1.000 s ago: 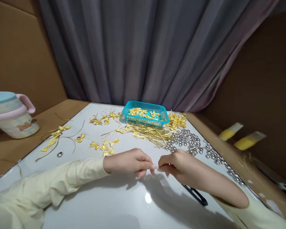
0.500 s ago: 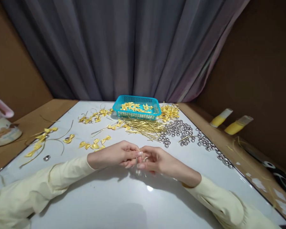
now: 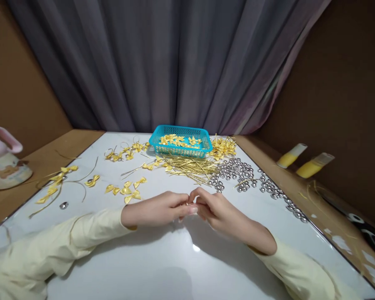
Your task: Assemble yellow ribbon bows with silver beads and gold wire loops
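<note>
On the white table, head view: two hands meet at the centre. Left hand and right hand touch at the fingertips, both pinched closed — what they pinch is too small to tell. One blue basket stands at the far edge, holding yellow bows. Just in front lies one bundle of gold wires; right of it, a heap of silver beads, too many to count. Four loose bows lie near the left hand. One mug stands far left; two yellow tubes far right. No writing is readable.
</note>
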`<state>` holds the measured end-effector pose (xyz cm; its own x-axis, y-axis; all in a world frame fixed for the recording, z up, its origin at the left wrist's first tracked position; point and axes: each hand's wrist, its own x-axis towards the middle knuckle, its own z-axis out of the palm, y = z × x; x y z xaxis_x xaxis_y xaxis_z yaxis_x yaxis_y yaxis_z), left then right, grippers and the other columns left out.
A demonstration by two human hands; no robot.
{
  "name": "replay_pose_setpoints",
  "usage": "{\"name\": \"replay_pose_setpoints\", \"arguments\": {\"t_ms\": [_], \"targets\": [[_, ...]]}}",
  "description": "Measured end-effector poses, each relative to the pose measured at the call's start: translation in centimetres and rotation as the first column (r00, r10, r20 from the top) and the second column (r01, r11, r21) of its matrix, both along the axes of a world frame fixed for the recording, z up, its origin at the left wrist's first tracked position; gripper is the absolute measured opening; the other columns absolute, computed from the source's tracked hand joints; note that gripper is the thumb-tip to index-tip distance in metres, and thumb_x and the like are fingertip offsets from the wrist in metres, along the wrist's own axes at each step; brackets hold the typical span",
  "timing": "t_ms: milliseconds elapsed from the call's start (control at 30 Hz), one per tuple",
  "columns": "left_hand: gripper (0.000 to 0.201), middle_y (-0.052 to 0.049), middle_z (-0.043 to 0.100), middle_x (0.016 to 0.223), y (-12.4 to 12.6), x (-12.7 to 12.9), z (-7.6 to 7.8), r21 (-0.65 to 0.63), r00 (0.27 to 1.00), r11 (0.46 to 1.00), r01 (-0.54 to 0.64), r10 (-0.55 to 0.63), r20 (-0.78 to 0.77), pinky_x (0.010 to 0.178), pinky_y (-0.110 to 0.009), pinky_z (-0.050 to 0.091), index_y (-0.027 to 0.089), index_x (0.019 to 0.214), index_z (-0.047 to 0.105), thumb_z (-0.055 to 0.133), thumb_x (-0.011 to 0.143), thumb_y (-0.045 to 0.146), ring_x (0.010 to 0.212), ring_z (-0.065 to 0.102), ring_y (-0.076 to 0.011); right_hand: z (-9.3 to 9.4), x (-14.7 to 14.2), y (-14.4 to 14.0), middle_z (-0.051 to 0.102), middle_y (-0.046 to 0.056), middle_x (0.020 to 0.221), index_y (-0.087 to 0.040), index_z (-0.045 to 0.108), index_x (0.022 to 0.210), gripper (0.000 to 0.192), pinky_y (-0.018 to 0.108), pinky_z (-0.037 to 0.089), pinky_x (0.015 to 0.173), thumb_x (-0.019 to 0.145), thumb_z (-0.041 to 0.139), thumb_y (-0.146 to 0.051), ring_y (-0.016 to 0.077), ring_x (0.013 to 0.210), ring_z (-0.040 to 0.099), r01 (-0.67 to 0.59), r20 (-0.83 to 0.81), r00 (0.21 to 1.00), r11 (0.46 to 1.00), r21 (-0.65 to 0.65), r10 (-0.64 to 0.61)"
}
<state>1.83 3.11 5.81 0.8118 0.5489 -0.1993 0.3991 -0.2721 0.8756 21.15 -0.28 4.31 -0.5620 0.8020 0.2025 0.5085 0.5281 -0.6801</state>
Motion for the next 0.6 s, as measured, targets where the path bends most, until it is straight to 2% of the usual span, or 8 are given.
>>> {"name": "replay_pose_setpoints", "arguments": {"t_ms": [67, 133, 200, 267, 333, 400, 500, 600], "targets": [[0.03, 0.005, 0.044, 0.06, -0.2, 0.0, -0.1, 0.156, 0.999, 0.986, -0.053, 0.053, -0.001, 0.058, -0.022, 0.032, 0.017, 0.073, 0.054, 0.038, 0.093, 0.033, 0.057, 0.041, -0.0107, -0.2, 0.2, 0.1, 0.055, -0.002, 0.061, -0.017, 0.045, 0.093, 0.008, 0.017, 0.033, 0.048, 0.087, 0.041, -0.012, 0.0096, 0.05, 0.046, 0.024, 0.045, 0.999, 0.997, 0.068, -0.027], [0.03, 0.006, 0.039, 0.057, -0.2, -0.1, -0.1, 0.172, 0.997, 0.982, -0.078, 0.075, 0.028, 0.057, -0.022, 0.03, 0.017, 0.073, 0.055, 0.038, 0.092, 0.032, 0.054, 0.037, -0.01, -0.4, 0.6, 0.4, 0.053, -0.003, 0.058, -0.017, 0.045, 0.088, 0.006, 0.017, 0.033, 0.047, 0.089, 0.04, -0.014, 0.0092, 0.047, 0.045, 0.031, 0.058, 0.998, 0.99, 0.138, -0.039], [0.028, 0.007, 0.036, 0.056, 0.1, -0.3, 0.0, 0.048, 0.993, 0.994, -0.103, 0.1, 0.069, 0.055, -0.022, 0.028, 0.017, 0.076, 0.056, 0.04, 0.092, 0.034, 0.052, 0.033, -0.0095, -0.7, 1.0, 0.8, 0.056, -0.002, 0.059, -0.017, 0.047, 0.082, 0.012, 0.017, 0.035, 0.047, 0.091, 0.039, -0.015, 0.0088, 0.047, 0.048, 0.046, 0.023, 0.998, 0.971, 0.234, -0.053], [0.028, 0.007, 0.033, 0.055, 0.3, -0.4, 0.1, -0.165, 0.982, 0.979, -0.122, 0.143, 0.122, 0.052, -0.022, 0.024, 0.016, 0.078, 0.056, 0.042, 0.091, 0.036, 0.051, 0.028, -0.0092, -1.1, 1.2, 1.1, 0.061, 0.001, 0.063, -0.017, 0.051, 0.081, 0.016, 0.017, 0.039, 0.05, 0.091, 0.039, -0.013, 0.0091, 0.051, 0.055, 0.079, -0.027, 0.997, 0.936, 0.342, -0.074], [0.027, 0.008, 0.03, 0.053, 0.5, -0.4, 0.0, -0.379, 0.962, 0.92, -0.103, 0.188, 0.196, 0.051, -0.022, 0.021, 0.015, 0.078, 0.056, 0.045, 0.09, 0.037, 0.05, 0.022, -0.0088, -1.5, 1.3, 1.3, 0.065, 0.003, 0.067, -0.016, 0.054, 0.084, 0.018, 0.017, 0.044, 0.055, 0.09, 0.039, -0.01, 0.0101, 0.058, 0.061, 0.09, -0.065, 0.996, 0.893, 0.44, -0.068], [0.024, 0.009, 0.028, 0.053, 0.6, -0.4, -0.4, -0.533, 0.93, 0.843, -0.07, 0.249, 0.271, 0.05, -0.022, 0.019, 0.014, 0.08, 0.058, 0.049, 0.089, 0.035, 0.049, 0.019, -0.0082, -2.0, 1.2, 1.4, 0.067, 0.004, 0.069, -0.015, 0.057, 0.086, 0.018, 0.018, 0.046, 0.057, 0.09, 0.041, -0.008, 0.0112, 0.062, 0.063, 0.099, -0.079, 0.995, 0.847, 0.522, -0.067], [0.019, 0.009, 0.026, 0.052, 0.6, -0.4, -1.1, -0.646, 0.872, 0.761, -0.059, 0.354, 0.338, 0.051, -0.021, 0.023, 0.013, 0.085, 0.061, 0.053, 0.087, 0.03, 0.049, 0.017, -0.0074, -2.7, 1.0, 1.2, 0.065, 0.004, 0.067, -0.014, 0.057, 0.086, 0.018, 0.019, 0.044, 0.054, 0.09, 0.041, -0.007, 0.0117, 0.059, 0.062, 0.125, -0.072, 0.992, 0.799, 0.589, -0.102], [0.019, 0.01, 0.025, 0.05, 0.6, -0.2, -1.6, -0.676, 0.827, 0.734, -0.067, 0.42, 0.374, 0.05, -0.02, 0.025, 0.011, 0.095, 0.065, 0.056, 0.084, 0.024, 0.048, 0.017, -0.007, -2.9, 0.6, 0.7, 0.059, 0.002, 0.059, -0.014, 0.054, 0.08, 0.02, 0.02, 0.037, 0.048, 0.09, 0.039, -0.005, 0.0101, 0.049, 0.052, 0.106, -0.041, 0.994, 0.737, 0.668, -0.105]]}}
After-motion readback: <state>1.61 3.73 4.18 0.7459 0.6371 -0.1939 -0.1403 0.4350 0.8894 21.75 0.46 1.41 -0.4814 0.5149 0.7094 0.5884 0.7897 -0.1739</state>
